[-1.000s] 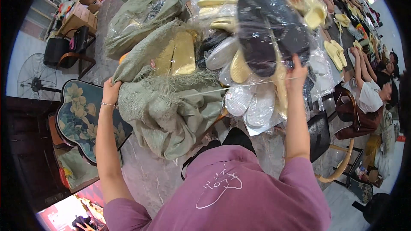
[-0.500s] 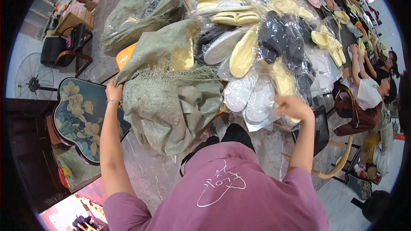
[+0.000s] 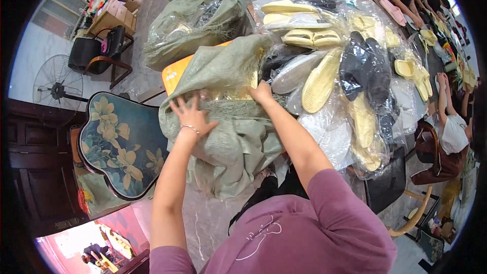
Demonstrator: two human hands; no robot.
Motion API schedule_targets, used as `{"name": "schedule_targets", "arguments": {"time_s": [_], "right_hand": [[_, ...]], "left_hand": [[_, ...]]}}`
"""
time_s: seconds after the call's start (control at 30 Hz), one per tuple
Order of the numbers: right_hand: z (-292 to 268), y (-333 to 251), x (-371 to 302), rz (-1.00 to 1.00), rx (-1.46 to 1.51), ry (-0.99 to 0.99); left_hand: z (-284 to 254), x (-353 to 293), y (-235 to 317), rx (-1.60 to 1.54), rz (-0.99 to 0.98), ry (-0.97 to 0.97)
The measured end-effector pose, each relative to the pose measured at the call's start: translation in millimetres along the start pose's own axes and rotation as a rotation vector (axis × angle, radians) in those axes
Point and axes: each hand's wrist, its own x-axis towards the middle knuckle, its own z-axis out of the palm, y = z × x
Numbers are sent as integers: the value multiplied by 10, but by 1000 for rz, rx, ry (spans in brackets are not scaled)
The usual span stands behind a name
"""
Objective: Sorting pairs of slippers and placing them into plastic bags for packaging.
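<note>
A green woven sack (image 3: pixel 228 144) with a frayed mouth lies in front of me, its top flap folded back. My left hand (image 3: pixel 194 119) rests on it with fingers spread, just below the opening. My right hand (image 3: pixel 260 92) is at the right end of the opening, fingers curled beside a yellow slipper in clear plastic (image 3: pixel 252 78). What those fingers hold is hidden. To the right lie bagged slippers: a yellow pair (image 3: pixel 320 80), a black pair (image 3: pixel 365 68) and a white pair (image 3: pixel 327 134).
A second green sack (image 3: pixel 195 25) stands beyond the first, near an orange surface (image 3: pixel 175 72). A floral padded seat (image 3: pixel 122 144) and a fan (image 3: pixel 57 89) are on the left. A black chair (image 3: pixel 388 182) stands at the right. Other people sit along the far right side.
My left hand has let go of the sack's left edge and now lies spread on it. My right hand has moved left from the white slippers to the sack's opening.
</note>
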Motion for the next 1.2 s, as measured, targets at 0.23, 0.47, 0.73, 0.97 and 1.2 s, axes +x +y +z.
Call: {"name": "schedule_targets", "arguments": {"time_s": [0.23, 0.47, 0.73, 0.97, 1.2], "right_hand": [[483, 207, 244, 463, 241, -32], [393, -801, -537, 6, -91, 258], [582, -930, -321, 228, 569, 20], [173, -1178, -793, 181, 1033, -536], [-1585, -954, -1322, -30, 1167, -534]], "left_hand": [[622, 111, -720, -282, -256, 51], [1012, -22, -605, -367, -266, -81], [1214, -55, -483, -444, -494, 15], [1679, -112, -867, -295, -575, 166], [1304, 68, -879, -200, -598, 69]]}}
